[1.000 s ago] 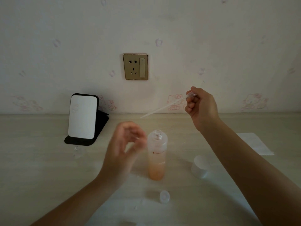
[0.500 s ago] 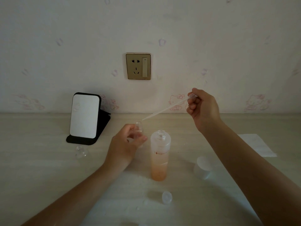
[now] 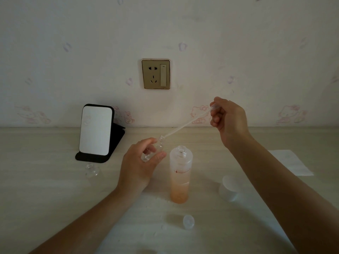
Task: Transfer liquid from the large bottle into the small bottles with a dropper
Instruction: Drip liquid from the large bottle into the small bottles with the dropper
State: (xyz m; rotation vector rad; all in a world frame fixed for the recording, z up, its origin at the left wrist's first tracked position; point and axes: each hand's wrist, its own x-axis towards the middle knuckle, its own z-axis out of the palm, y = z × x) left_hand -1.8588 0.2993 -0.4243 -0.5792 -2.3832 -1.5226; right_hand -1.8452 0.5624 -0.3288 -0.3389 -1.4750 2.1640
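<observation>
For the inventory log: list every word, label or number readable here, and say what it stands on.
"mpe": red print on the big bottle, after a small red mark; the letters that follow are too blurred to read.
Socket: one small mark near its top right, too small to read.
Wallpaper: cartoon prints only, no words to be made out.
No other text shows.

large bottle [image 3: 180,173]: frosted plastic | table [image 3: 45,189]: matt pale woodgrain | socket plate [image 3: 155,74]: glossy metallic
</observation>
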